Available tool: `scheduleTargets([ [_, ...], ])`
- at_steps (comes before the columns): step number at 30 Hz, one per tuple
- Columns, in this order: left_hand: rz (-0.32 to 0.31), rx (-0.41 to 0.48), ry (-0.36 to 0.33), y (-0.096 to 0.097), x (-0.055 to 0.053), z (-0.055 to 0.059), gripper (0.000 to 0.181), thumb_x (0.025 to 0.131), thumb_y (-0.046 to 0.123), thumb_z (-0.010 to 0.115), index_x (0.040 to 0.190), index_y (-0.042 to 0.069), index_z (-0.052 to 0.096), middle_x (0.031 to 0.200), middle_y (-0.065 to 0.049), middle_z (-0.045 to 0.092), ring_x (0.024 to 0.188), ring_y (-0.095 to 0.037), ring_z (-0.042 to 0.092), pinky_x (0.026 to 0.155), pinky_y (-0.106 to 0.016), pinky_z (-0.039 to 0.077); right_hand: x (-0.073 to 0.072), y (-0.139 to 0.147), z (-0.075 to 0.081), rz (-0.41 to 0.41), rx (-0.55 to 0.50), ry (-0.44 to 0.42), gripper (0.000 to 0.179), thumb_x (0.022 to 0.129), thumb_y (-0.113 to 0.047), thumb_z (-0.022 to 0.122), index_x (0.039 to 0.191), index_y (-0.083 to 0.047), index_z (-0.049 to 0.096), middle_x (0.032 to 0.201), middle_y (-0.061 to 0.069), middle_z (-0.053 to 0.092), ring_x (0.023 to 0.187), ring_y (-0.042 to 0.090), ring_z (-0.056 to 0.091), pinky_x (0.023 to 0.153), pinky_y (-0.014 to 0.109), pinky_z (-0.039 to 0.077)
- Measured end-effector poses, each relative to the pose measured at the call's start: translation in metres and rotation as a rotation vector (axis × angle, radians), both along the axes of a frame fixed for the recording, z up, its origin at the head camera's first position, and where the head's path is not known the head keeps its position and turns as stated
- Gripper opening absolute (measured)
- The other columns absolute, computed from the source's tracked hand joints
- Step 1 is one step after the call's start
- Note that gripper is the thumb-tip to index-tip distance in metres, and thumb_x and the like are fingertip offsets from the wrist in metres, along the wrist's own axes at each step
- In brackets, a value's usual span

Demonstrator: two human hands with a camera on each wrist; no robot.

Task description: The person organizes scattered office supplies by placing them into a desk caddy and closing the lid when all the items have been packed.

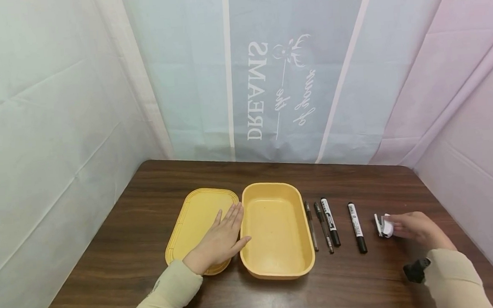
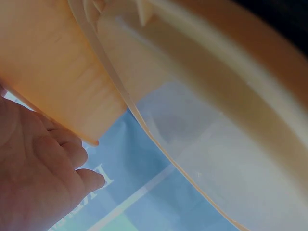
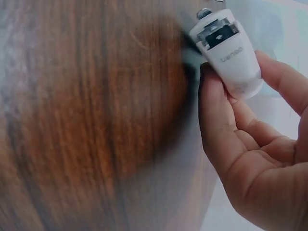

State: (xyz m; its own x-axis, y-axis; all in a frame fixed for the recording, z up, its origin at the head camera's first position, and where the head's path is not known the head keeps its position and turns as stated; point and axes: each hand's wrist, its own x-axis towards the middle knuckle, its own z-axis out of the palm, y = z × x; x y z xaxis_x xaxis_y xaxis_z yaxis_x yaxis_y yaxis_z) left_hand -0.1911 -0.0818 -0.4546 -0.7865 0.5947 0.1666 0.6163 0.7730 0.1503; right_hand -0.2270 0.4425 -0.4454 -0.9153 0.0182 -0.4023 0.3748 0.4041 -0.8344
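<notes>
My left hand lies over a yellow lid with its fingers extended, the fingertips at the left rim of a yellow plastic box. The left wrist view shows the palm side of the left hand beside the box's orange-looking wall. At the right of the table my right hand pinches a small white stapler between thumb and fingers. Its metal and black end points away from the palm. In the head view, part of the stapler is hidden by the fingers.
Right of the box lie two dark-capped pens and two black-and-white markers, one marker set apart. All rest on the dark wooden table. Fabric curtains stand behind and at both sides.
</notes>
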Motion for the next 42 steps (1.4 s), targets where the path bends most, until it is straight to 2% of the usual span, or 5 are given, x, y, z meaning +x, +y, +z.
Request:
scheduleTargets([
  [2,0.002,-0.006,-0.003,0.000,0.000,0.000,0.072,0.102,0.042,0.037,0.147,-0.010,0.019,0.155,-0.023,0.017,0.143,-0.033,0.015,0.112,-0.055,0.014,0.001,0.001,0.000,-0.013,-0.061,-0.012,0.057,0.095,-0.020,0.059,0.120,0.027,0.040,0.092,0.002,0.061,0.077,0.003,0.062,0.077,0.028,0.054],
  [7,0.003,-0.008,-0.003,-0.001,-0.001,0.000,0.071,0.102,0.042,0.037,0.147,-0.010,0.019,0.154,-0.023,0.017,0.143,-0.034,0.016,0.111,-0.055,0.015,-0.001,-0.003,0.000,-0.089,-0.436,-0.032,0.011,0.095,-0.009,0.056,0.090,-0.003,0.063,0.085,0.003,0.066,0.079,0.010,0.066,0.076,0.029,0.055],
  [19,0.006,0.011,-0.022,-0.002,-0.002,-0.001,0.071,0.102,0.041,0.038,0.147,-0.010,0.019,0.154,-0.023,0.017,0.142,-0.034,0.016,0.111,-0.055,0.016,-0.016,-0.031,0.011,0.076,-0.780,-0.023,0.031,0.100,-0.004,0.040,0.090,-0.007,0.069,0.091,0.004,0.069,0.086,0.013,0.065,0.079,0.029,0.053],
  [26,0.008,0.006,-0.017,-0.003,-0.003,0.000,0.071,0.102,0.041,0.037,0.147,-0.010,0.020,0.155,-0.023,0.017,0.143,-0.034,0.016,0.111,-0.055,0.015,-0.021,-0.061,0.027,0.049,-0.758,-0.071,0.027,0.099,-0.006,0.045,0.090,-0.010,0.069,0.091,0.004,0.065,0.085,0.012,0.064,0.078,0.028,0.053],
  [42,0.063,-0.029,0.005,0.004,-0.002,0.010,0.072,0.100,0.043,0.041,0.146,-0.009,0.023,0.154,-0.022,0.020,0.143,-0.033,0.017,0.112,-0.053,0.014,-0.035,-0.114,0.050,0.166,-0.618,-0.020,0.028,0.099,-0.005,0.043,0.089,-0.011,0.069,0.089,0.003,0.066,0.083,0.011,0.065,0.077,0.026,0.053],
])
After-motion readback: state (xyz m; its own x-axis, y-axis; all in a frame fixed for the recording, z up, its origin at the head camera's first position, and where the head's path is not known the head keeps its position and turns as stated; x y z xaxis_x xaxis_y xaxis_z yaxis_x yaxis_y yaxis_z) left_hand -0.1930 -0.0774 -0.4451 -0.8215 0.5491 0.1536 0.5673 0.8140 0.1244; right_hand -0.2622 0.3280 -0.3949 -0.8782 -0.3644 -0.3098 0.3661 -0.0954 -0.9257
